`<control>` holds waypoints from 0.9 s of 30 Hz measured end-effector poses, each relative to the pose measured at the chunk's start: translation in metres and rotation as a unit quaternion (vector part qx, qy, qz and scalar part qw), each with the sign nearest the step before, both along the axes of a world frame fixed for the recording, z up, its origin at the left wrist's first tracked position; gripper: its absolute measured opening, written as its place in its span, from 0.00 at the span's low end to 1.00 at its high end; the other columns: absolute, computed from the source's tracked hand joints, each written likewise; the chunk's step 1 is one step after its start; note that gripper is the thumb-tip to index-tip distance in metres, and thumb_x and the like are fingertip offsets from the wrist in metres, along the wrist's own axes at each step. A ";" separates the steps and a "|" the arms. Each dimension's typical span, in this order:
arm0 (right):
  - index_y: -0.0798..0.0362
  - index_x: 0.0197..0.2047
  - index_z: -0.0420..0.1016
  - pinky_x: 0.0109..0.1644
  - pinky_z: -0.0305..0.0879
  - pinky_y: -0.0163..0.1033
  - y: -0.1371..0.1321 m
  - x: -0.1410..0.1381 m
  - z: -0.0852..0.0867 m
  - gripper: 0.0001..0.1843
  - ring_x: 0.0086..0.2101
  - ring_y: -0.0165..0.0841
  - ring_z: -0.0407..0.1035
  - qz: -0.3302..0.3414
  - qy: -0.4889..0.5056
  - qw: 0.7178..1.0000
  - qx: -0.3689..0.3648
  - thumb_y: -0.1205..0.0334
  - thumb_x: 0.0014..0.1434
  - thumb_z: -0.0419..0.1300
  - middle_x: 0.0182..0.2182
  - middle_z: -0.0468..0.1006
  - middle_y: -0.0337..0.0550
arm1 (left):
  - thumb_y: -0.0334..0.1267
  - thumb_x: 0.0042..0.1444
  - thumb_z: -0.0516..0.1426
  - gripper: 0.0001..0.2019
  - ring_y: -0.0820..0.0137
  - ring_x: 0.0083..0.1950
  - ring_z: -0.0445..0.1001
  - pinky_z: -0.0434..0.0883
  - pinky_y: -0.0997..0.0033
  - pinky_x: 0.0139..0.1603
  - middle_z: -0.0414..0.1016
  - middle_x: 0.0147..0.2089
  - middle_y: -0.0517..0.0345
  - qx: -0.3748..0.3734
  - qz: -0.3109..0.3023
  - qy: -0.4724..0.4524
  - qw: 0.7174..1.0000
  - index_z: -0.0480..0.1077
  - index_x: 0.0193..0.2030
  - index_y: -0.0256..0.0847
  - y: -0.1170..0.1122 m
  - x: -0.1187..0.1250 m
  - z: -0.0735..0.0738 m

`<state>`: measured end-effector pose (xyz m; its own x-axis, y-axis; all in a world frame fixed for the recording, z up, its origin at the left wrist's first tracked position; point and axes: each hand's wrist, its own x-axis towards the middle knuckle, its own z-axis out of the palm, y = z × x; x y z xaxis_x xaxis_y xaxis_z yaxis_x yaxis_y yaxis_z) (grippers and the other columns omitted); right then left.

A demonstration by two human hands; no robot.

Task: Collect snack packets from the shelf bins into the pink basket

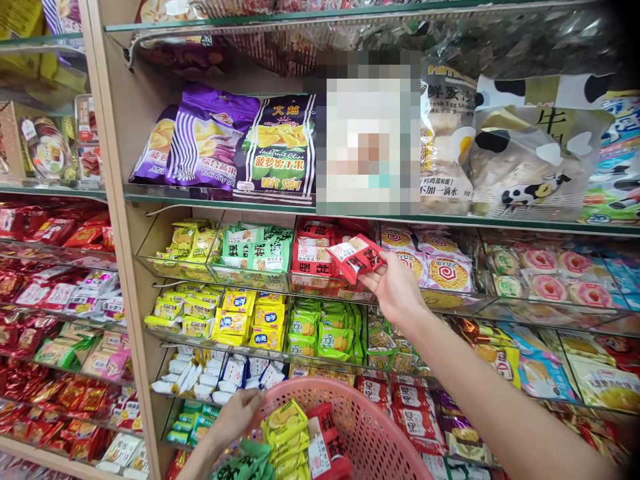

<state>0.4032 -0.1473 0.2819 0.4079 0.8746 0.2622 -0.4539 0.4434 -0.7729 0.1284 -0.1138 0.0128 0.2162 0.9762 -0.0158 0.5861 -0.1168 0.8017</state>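
My right hand (395, 283) is closed on a red snack packet (356, 257), held by its right end just in front of the shelf bin of red packets (314, 248). Down at the bottom, my left hand (240, 413) grips the rim of a pink plastic basket (375, 427) at its left side. Inside the basket lie yellow packets (287, 433), a red packet (327, 443) and green packets (245, 461). The near part of the basket is cut off by the frame's lower edge.
Glass-edged shelves with clear dividers surround the basket. Green packets (257, 247) fill the bin left of the red ones; round-cookie packets (445, 270) sit to the right. Large bags, such as a purple chip bag (215, 137), stand above. A wooden upright (117, 233) separates another snack rack.
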 end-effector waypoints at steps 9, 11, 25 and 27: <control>0.49 0.34 0.65 0.27 0.67 0.36 -0.045 -0.014 -0.134 0.10 0.23 0.31 0.70 0.199 -0.086 0.948 -0.232 0.54 0.52 0.61 0.25 0.76 0.34 | 0.61 0.50 0.44 0.24 0.74 0.25 0.52 0.53 0.74 0.27 0.52 0.21 0.66 0.001 -0.012 -0.011 1.000 0.60 0.24 0.40 -0.004 0.002 0.008; 0.49 0.32 0.64 0.28 0.65 0.36 -0.042 -0.015 -0.170 0.11 0.25 0.31 0.70 0.209 -0.150 0.929 -0.267 0.52 0.52 0.59 0.24 0.75 0.34 | 0.60 0.51 0.44 0.24 0.74 0.25 0.52 0.53 0.75 0.28 0.53 0.21 0.66 -0.003 -0.012 -0.007 1.000 0.61 0.25 0.40 -0.005 0.003 0.008; 0.48 0.25 0.55 0.32 0.55 0.37 -0.006 -0.013 -0.273 0.13 0.27 0.35 0.64 0.010 -0.570 0.799 -0.193 0.52 0.56 0.45 0.21 0.67 0.37 | 0.56 0.51 0.46 0.22 0.74 0.27 0.51 0.52 0.75 0.28 0.53 0.22 0.65 -0.004 0.007 0.011 1.000 0.65 0.26 0.38 -0.015 0.004 0.012; 0.48 0.25 0.55 0.32 0.55 0.36 -0.004 -0.017 -0.274 0.13 0.27 0.34 0.65 0.008 -0.575 0.795 -0.194 0.52 0.57 0.44 0.21 0.67 0.37 | 0.56 0.50 0.46 0.21 0.74 0.27 0.52 0.52 0.75 0.28 0.53 0.22 0.65 -0.012 0.011 0.008 1.000 0.64 0.25 0.39 -0.016 0.005 0.013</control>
